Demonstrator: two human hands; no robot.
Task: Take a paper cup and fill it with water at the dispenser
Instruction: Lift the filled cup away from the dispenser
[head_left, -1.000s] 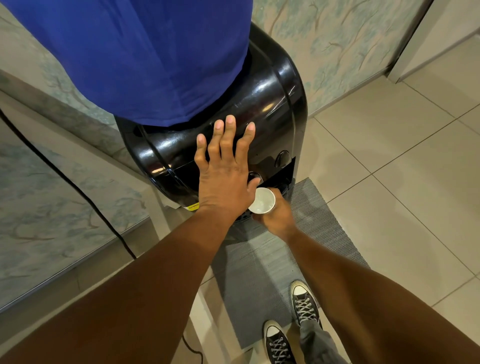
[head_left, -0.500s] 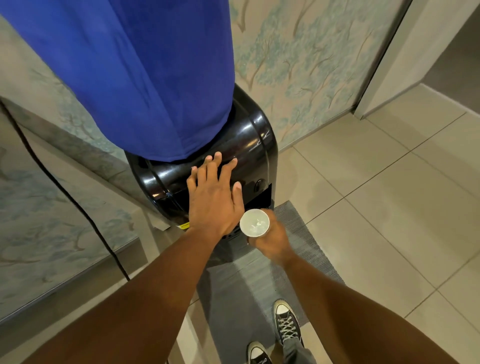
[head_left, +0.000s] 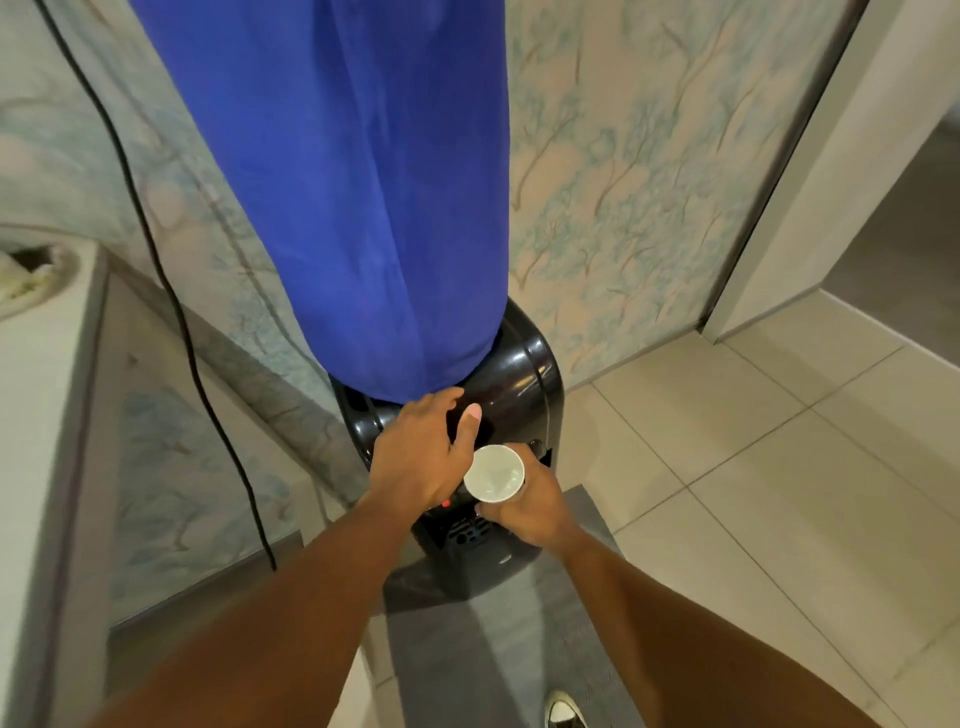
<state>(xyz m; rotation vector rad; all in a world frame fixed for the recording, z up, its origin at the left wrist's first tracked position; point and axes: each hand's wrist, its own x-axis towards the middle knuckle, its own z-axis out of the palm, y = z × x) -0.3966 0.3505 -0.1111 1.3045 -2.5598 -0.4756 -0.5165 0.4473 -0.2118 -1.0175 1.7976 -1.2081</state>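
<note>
A white paper cup (head_left: 494, 474) stands upright in my right hand (head_left: 530, 506), which grips it from below, in front of the black water dispenser (head_left: 524, 384). The cup's inside looks pale, and I cannot tell whether water is in it. My left hand (head_left: 421, 457) lies on the dispenser's top front edge with its thumb out and its fingers curled over the top. A blue cloth cover (head_left: 358, 182) hides the bottle above the dispenser. The drip grille (head_left: 467, 532) shows just under the cup.
A grey floor mat (head_left: 483, 660) lies under the dispenser on beige tiles. A black cable (head_left: 171, 306) hangs down the patterned wall at the left. A pale counter edge (head_left: 57, 415) stands at the far left. A doorway opens at the right. My shoe (head_left: 563, 714) shows at the bottom.
The view has pulled back and up, showing more of the blue cover. My left hand went from flat with spread fingers to curled on the top. The cup has come out, away from the tap recess.
</note>
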